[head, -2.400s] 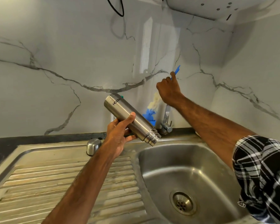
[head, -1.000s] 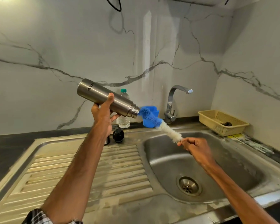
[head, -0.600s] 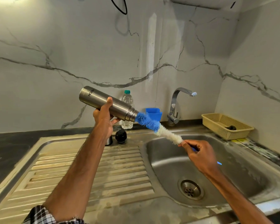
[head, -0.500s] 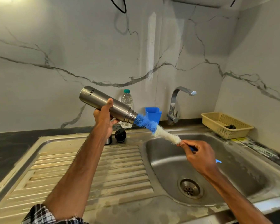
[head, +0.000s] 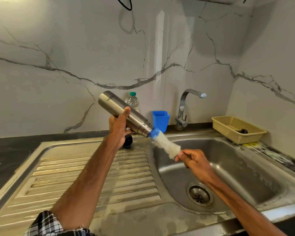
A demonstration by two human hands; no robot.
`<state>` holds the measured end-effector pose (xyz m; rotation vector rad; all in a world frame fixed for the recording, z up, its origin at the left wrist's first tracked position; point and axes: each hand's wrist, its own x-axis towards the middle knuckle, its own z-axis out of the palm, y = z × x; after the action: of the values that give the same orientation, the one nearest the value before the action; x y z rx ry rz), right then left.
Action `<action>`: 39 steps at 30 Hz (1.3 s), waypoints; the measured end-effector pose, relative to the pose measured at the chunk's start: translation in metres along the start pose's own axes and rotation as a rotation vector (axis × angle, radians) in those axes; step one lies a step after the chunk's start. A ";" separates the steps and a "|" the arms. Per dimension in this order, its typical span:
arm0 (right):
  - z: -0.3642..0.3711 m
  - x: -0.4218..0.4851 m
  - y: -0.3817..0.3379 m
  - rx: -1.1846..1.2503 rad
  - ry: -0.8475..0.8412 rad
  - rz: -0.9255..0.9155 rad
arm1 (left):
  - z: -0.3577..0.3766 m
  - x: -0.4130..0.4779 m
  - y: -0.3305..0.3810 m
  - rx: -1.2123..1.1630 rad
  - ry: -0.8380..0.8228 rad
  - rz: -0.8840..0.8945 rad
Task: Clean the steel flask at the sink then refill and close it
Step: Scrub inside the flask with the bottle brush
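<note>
On my feed the left hand [head: 118,129] was wrapped round the middle of the steel flask [head: 124,114], thumb lying along its upper side. It held the flask in the air above the back of the drainboard [head: 92,176], just left of the sink [head: 245,167]. The flask was a plain brushed-steel cylinder, tilted with its flat base up to the left and its open mouth down to the right. It narrowed to a stepped neck, and a small dark mark sat near the base. The bottle brush [head: 166,145] was in the mouth. Only a tuft of blue bristles showed at the rim, and the white bristles trailed out toward the right hand [head: 196,160]. That hand pinched the brush at the foot of the bristles, fingers curled over the handle. Behind the left wrist I saw a black cap [head: 127,142], possibly the flask's stopper, though most of it was hidden. A blue cup [head: 160,119] and a plastic water bottle [head: 133,103] stood by the tap [head: 185,106].
</note>
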<state>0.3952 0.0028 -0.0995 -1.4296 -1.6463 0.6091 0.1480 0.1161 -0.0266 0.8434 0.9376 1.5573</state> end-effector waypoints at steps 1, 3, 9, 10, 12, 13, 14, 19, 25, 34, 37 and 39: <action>0.002 0.001 -0.004 0.103 -0.059 0.037 | 0.007 -0.005 -0.003 0.027 -0.039 -0.006; 0.002 0.001 -0.009 0.220 -0.122 0.118 | 0.017 -0.009 -0.009 0.085 -0.096 0.001; -0.008 -0.001 -0.009 0.362 -0.258 0.238 | 0.015 -0.006 -0.010 0.073 -0.113 -0.062; -0.007 -0.001 -0.007 0.411 -0.292 0.266 | 0.015 -0.007 -0.011 0.074 -0.121 -0.064; 0.001 -0.002 -0.006 0.445 -0.261 0.281 | 0.015 -0.009 -0.011 0.079 -0.124 -0.035; 0.005 -0.003 -0.007 0.392 -0.188 0.246 | 0.016 -0.008 -0.011 0.085 -0.125 -0.011; 0.010 -0.004 -0.007 0.274 -0.081 0.177 | 0.017 -0.008 -0.011 0.091 -0.125 0.009; 0.016 -0.010 -0.005 -0.626 0.268 -0.101 | 0.019 -0.010 -0.012 0.077 -0.100 -0.033; 0.013 -0.008 -0.005 0.002 -0.010 -0.004 | 0.016 -0.018 -0.016 0.105 -0.093 -0.034; 0.016 -0.010 -0.008 0.264 -0.108 0.139 | 0.013 -0.019 -0.009 0.100 -0.146 -0.018; 0.019 -0.013 -0.008 -0.425 0.247 -0.140 | 0.018 -0.021 -0.013 0.049 -0.100 -0.050; 0.016 -0.017 -0.009 -0.639 0.316 -0.171 | 0.022 -0.024 -0.018 0.015 -0.063 -0.071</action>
<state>0.3764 -0.0126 -0.1050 -1.6892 -1.7509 -0.2650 0.1788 0.0975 -0.0341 0.8559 0.9253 1.4571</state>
